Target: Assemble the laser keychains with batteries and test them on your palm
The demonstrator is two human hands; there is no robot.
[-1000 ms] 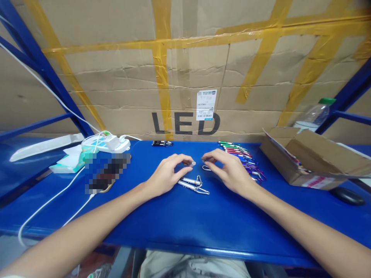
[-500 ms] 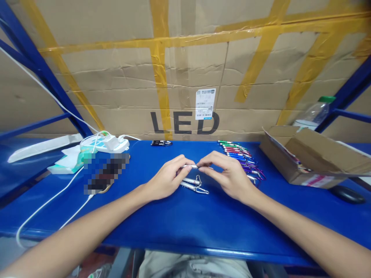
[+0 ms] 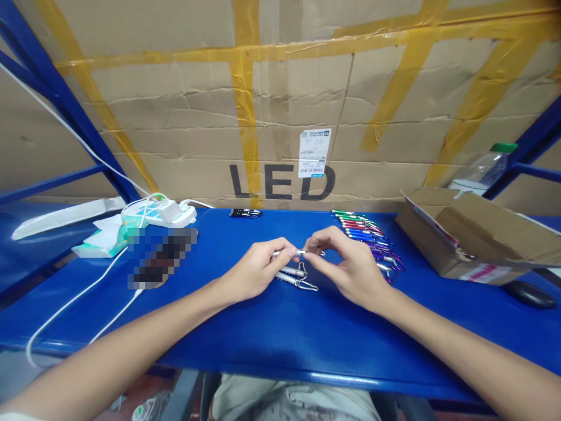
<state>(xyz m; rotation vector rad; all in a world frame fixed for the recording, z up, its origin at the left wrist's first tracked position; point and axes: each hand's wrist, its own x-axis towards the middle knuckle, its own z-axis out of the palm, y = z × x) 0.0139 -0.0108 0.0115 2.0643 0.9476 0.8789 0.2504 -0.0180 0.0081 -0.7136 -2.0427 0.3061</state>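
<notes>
Penlight [image 3: 300,253]: slim, silver, keyring type as I read it; it sits between the fingertips of both hands, over the blue table [image 3: 245,339].
Long axis: I see it running left to right, close to parallel with the table's near edge, barrel toward the left and clip end toward the right.
Left hand [image 3: 258,266]: pinched, thumb against forefinger on the barrel, most of which the fingers hide from me.
Right hand [image 3: 346,257]: thumb and forefinger narrow on the clip end, the carabiner loop [image 3: 323,254] peeking out between them toward the palm.
Joint: a short bright stretch of metal shows between the two pinches; on my feed it is too small to tell whether barrel and clip end are joined or only meeting.
Nearer hand: neither, by my judgement; each has one end, and the fingertips face each other along the axis, very near.
Silver pair [image 3: 287,280]: two more on the table, just below the fingers, nearer the left hand, clips toward the right.
Coloured row [image 3: 362,236]: green, red, blue and purple ones lying beyond the right hand, which covers part of them.
Black set [image 3: 240,213]: at the table's far edge, well apart from both hands.
Carton [image 3: 423,242]: open, right of the coloured row.
</notes>
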